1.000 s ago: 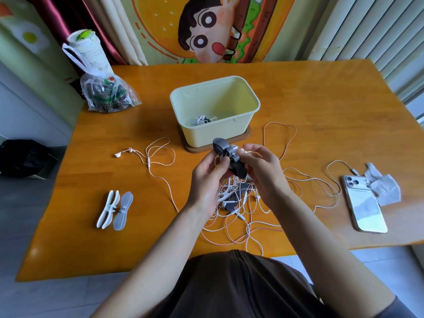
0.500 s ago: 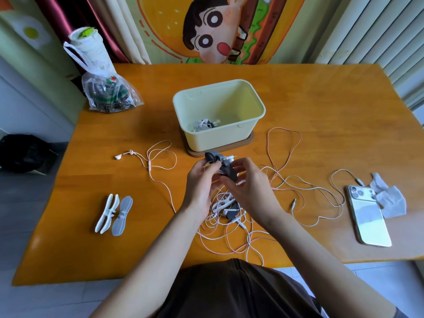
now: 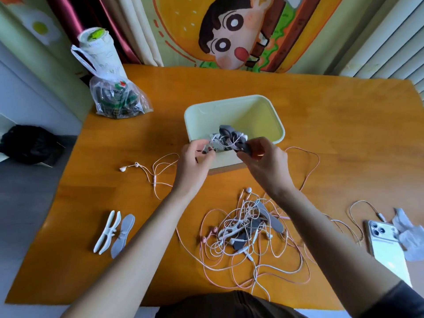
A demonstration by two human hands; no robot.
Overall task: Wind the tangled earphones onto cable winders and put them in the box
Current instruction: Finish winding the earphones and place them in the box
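So both hands, left hand and right hand, came up off the tangled earphones and carried the wound grey winder forward over the box.

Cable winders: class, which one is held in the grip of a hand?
The dark grey winder wrapped in earphone cable, pinched by the right hand above the box; the rest lie untouched.

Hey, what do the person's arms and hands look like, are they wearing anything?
The left hand and right hand are bare, with no gloves, rings or watch visible. Both forearms are uncovered; a dark short sleeve shows only on the right upper arm.
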